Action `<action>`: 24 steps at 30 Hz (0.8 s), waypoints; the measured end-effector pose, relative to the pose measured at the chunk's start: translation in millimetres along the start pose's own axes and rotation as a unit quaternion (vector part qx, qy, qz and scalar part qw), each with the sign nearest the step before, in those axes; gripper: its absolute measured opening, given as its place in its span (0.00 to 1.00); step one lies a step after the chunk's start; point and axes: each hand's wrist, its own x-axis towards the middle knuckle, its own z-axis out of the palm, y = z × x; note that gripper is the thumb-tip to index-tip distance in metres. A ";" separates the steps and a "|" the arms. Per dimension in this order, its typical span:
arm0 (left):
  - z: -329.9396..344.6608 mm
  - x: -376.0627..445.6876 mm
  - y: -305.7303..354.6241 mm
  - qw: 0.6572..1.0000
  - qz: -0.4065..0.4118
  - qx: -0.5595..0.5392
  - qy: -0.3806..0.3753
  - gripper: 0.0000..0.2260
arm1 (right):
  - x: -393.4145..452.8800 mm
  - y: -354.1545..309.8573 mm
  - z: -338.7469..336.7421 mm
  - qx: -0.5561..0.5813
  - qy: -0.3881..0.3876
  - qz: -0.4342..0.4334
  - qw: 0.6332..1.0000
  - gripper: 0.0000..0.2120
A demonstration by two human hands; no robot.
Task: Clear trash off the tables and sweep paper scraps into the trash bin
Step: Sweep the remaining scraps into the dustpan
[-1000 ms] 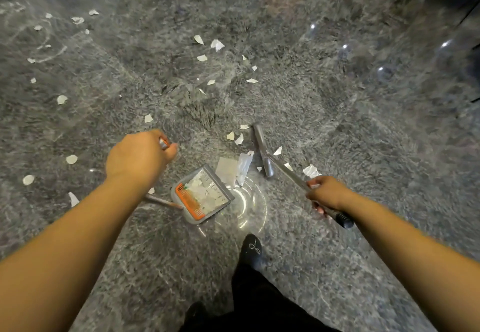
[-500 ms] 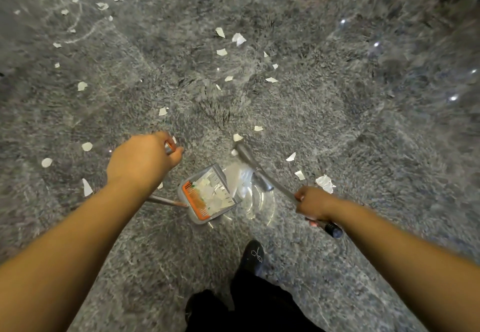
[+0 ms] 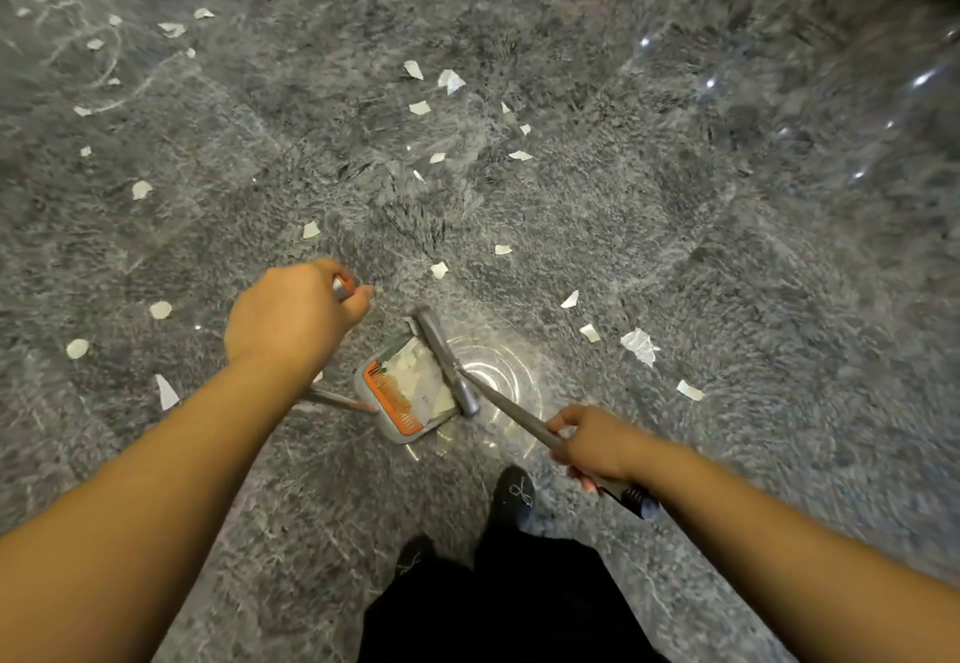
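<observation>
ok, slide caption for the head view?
Left hand steadies dustpan while right hand sweeps broom against it; paper scraps remain.

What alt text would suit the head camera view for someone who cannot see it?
The right hand holds a broom at the mouth of a scrap-filled dustpan, whose handle the left hand grips. White paper scraps litter the grey floor.

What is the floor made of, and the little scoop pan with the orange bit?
The floor looks like polished grey stone or tile: veined, with bright light reflections. The dustpan seems to be grey plastic, matte, with an orange comb-like plastic strip. Its handle gleams, possibly metal.
</observation>
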 end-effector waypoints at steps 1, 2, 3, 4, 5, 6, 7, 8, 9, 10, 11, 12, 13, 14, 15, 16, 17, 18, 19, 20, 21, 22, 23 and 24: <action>-0.8 -3.7 -3.6 1.000 0.003 -0.002 0.004 0.11 | -5.3 1.6 3.0 0.014 0.008 0.004 1.000 0.15; -1.3 -7.9 -6.8 1.000 0.011 0.001 0.006 0.11 | -10.7 2.8 6.2 0.030 0.016 0.006 0.999 0.15; -1.8 -12.6 -9.1 1.000 0.026 0.006 0.004 0.11 | -16.1 4.1 9.4 0.049 0.023 0.009 0.998 0.15; -1.6 -17.6 -10.6 0.999 0.046 0.012 0.000 0.12 | -21.9 5.1 12.6 0.071 0.031 0.012 0.997 0.15; -1.1 -23.1 -11.2 0.998 0.067 0.016 -0.002 0.12 | -27.0 7.2 16.1 0.090 0.039 0.016 0.995 0.15; -0.5 -28.4 -11.2 0.996 0.086 0.021 -0.004 0.12 | -32.1 9.5 19.5 0.103 0.047 0.018 0.993 0.15; 0.5 -33.4 -11.4 0.995 0.099 0.024 -0.007 0.12 | -36.6 12.8 22.8 0.110 0.054 0.018 0.992 0.14; 1.0 -38.5 -11.4 0.994 0.106 0.026 -0.010 0.12 | -41.2 16.0 26.7 0.115 0.060 0.020 0.991 0.14; 1.6 -43.0 -12.2 0.994 0.108 0.027 -0.014 0.12 | -45.1 20.6 30.5 0.120 0.067 0.022 0.990 0.14; 1.9 -47.0 -13.2 0.994 0.107 0.026 -0.017 0.13 | -49.3 25.0 34.2 0.125 0.073 0.025 0.989 0.14; 1.9 -50.4 -14.9 0.994 0.102 0.023 -0.019 0.13 | -53.1 30.2 37.6 0.130 0.079 0.028 0.988 0.13; 1.8 -52.8 -17.1 0.995 0.095 0.016 -0.019 0.13 | -56.9 34.8 40.7 0.134 0.081 0.029 0.987 0.13; 1.3 -54.0 -20.0 0.996 0.083 0.003 -0.016 0.13 | -60.7 39.2 42.9 0.139 0.081 0.029 0.987 0.13; 0.2 -54.2 -23.4 0.998 0.068 -0.011 -0.011 0.13 | -64.4 42.4 44.8 0.144 0.082 0.029 0.986 0.12; -1.7 -53.5 -26.5 0.998 0.052 -0.022 -0.003 0.13 | -67.5 44.9 46.0 0.144 0.085 0.029 0.986 0.11; -3.8 -52.0 -29.6 0.999 0.042 -0.028 0.005 0.13 | -69.5 46.4 47.0 0.142 0.090 0.030 0.985 0.11; -5.6 -50.4 -32.5 0.999 0.036 -0.030 0.011 0.13 | -69.7 47.8 48.1 0.136 0.095 0.032 0.986 0.12; -7.6 -49.4 -34.4 0.999 0.032 -0.029 0.013 0.13 | -68.7 48.4 49.3 0.130 0.101 0.035 0.986 0.12; -8.9 -48.7 -35.8 0.999 0.028 -0.027 0.014 0.13 | -65.9 48.9 50.3 0.125 0.106 0.040 0.986 0.14; -9.2 -48.6 -36.9 0.999 0.026 -0.023 0.013 0.13 | -62.2 48.4 51.3 0.119 0.109 0.046 0.986 0.15; -8.5 -48.8 -37.3 0.999 0.028 -0.014 0.010 0.13 | -58.0 48.6 51.4 0.110 0.112 0.053 0.986 0.16; -6.7 -48.8 -38.9 0.999 0.031 -0.002 0.005 0.14 | -51.4 46.5 51.7 0.095 0.112 0.055 0.988 0.17; -4.8 -48.2 -39.4 0.999 0.037 0.011 0.001 0.15 | -45.4 43.9 51.2 0.073 0.111 0.056 0.990 0.16; -2.5 -47.5 -40.3 0.999 0.040 0.021 -0.002 0.16 | -38.4 40.5 51.4 0.041 0.105 0.054 0.992 0.14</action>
